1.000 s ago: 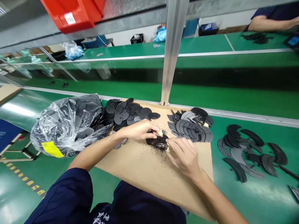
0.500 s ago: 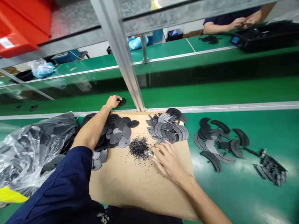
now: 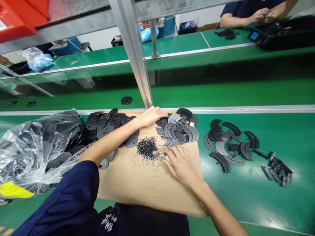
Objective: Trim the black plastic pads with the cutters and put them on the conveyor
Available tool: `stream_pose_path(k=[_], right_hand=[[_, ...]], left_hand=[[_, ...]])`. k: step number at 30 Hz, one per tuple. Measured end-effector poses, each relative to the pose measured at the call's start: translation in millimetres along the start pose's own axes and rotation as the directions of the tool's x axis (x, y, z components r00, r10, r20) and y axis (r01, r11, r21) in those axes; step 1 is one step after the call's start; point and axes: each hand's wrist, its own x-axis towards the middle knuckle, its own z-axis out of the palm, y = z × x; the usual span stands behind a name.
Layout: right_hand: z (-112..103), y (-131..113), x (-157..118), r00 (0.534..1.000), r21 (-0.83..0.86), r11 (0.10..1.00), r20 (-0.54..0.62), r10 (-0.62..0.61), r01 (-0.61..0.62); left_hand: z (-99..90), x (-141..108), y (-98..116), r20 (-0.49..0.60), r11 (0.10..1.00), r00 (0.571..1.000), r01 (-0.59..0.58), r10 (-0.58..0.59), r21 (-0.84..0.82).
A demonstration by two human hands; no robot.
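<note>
My left hand [image 3: 152, 116] reaches across to the near left edge of a pile of curved dark parts [image 3: 180, 129], fingers bent and touching there; what they pinch is hidden. My right hand [image 3: 178, 160] is closed around a small metal tool [image 3: 162, 154], beside a heap of tiny black pieces [image 3: 147, 148] on brown cardboard [image 3: 147, 186]. Black discs [image 3: 102, 124] lie piled beneath and beyond my left forearm. A single stack of round black parts [image 3: 126, 100] rests on the green surface behind the metal edge.
A clear plastic bag of discs [image 3: 49, 144] lies at the left. More curved parts [image 3: 221, 147] and narrow dark pieces [image 3: 278, 170] are at the right. A metal post [image 3: 137, 55] rises behind the cardboard. Across the bench, a person's hands [image 3: 264, 15] are beside a black bin [image 3: 285, 34].
My left hand has left the round black parts behind the edge and moved right to the curved parts. My right hand stays by the heap with the tool.
</note>
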Motion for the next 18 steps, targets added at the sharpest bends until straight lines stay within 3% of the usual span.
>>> stream_pose_path(k=[3,5,8,10,12,16,18], right_hand=[[2,1,-15,0.998,-0.075,0.997,-0.055,0.031,-0.035],[5,2,-26,0.996,-0.108,0.993,-0.08,0.038,-0.047],[7,4,-31,0.993,-0.105,0.993,-0.108,0.037,-0.049],[5,2,-21,0.986,-0.086,0.995,-0.161,0.035,-0.05],[4,-4,1,0.971,-0.066,0.997,-0.236,0.028,-0.044],[9,-15,50,0.96,0.034,0.999,-0.28,-0.004,0.014],[13,-17,65,0.966,0.149,0.989,-0.256,0.025,0.014]], left_hand=[[-2.5,3,-6,0.034,0.991,0.999,-0.011,0.007,0.134],[-15.0,-11,-13,0.009,0.985,1.0,0.024,-0.026,0.173],[-39.3,-44,-18,-0.102,0.971,0.982,0.176,-0.161,0.163],[-51.3,-65,-12,-0.19,0.963,0.951,0.26,-0.243,0.07],[-54.6,-82,2,-0.229,0.959,0.932,0.262,-0.281,-0.111],[-36.1,-99,37,-0.159,0.834,0.951,0.142,-0.264,-0.532],[-23.8,-102,39,-0.125,0.772,0.947,0.16,-0.296,-0.616]])
